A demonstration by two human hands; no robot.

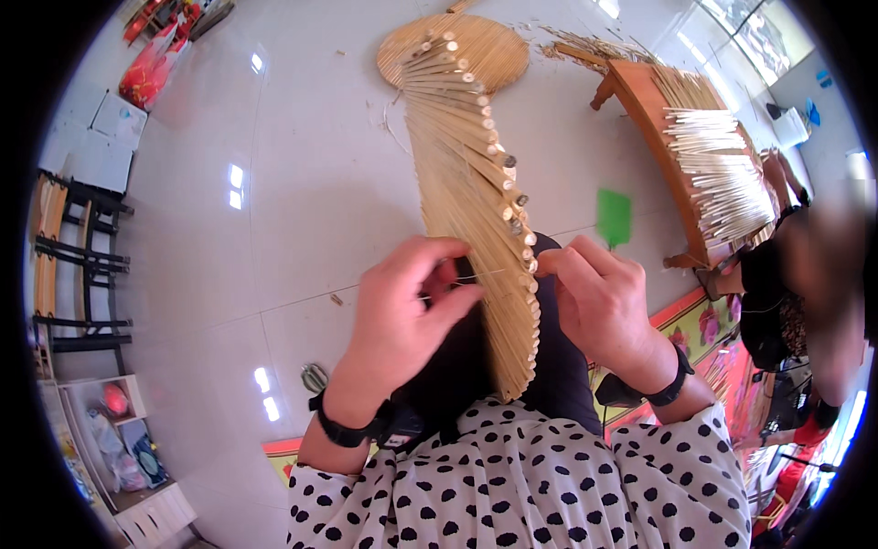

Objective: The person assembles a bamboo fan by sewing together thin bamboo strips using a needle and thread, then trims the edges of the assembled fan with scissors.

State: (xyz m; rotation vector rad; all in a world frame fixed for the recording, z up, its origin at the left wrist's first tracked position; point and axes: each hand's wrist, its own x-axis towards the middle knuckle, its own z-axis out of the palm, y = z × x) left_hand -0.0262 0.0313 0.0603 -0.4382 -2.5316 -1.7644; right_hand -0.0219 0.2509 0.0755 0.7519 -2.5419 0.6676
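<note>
A long woven piece of dried stalks (471, 210), which looks like a bundle of straw strips fanned side by side, lies across my lap and stretches away from me. Its right edge is a row of round, pale cut ends. By its left edge, my left hand (407, 306) has curled fingers, with thumb and forefinger apart. A thin pale thread (485, 274) crosses the stalks from those fingers toward my right hand (599, 297). That hand is closed in a pinch at the row of cut ends; its fingertips hide what they grip.
Beyond the strip, a round woven mat (508, 55) lies on the tiled floor. To the right, a wooden bench (654, 128) carries many pale stalks, and a person (796, 293) sits beside it. A green flat paddle (614, 217) lies nearer. Folded chairs (82, 265) stand at left.
</note>
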